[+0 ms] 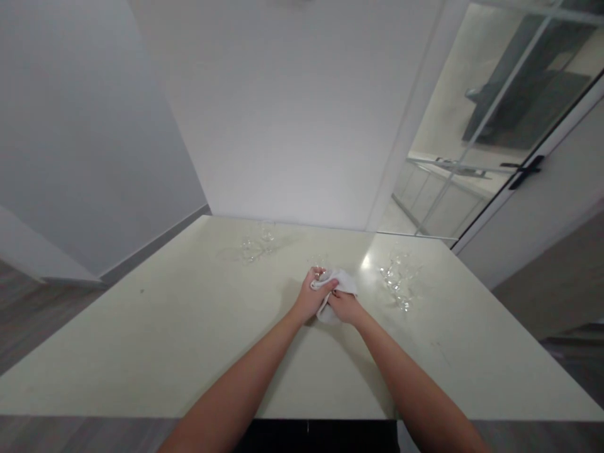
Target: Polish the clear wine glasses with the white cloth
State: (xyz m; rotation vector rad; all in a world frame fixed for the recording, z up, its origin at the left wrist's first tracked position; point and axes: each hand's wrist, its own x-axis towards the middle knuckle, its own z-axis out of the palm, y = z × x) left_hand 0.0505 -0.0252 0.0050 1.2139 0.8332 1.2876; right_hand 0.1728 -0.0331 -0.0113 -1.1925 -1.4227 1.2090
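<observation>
Above the middle of the table, my left hand (308, 297) is closed around a clear glass (319, 260), whose see-through rim shows just beyond the fingers. A white cloth (346, 281) is bunched against the glass, and the left thumb lies over it. My right hand (345, 307) grips the cloth, fingers tucked into its folds, close beside the left hand. Cloth and fingers hide most of the glass, so its full shape cannot be made out.
On the pale table (141, 340), a small group of clear glasses (257, 244) stands at the back left. Several more clear glasses (399, 277) are clustered at the right. A white wall (292, 126) borders the far edge, with a glazed door (472, 126) at the right.
</observation>
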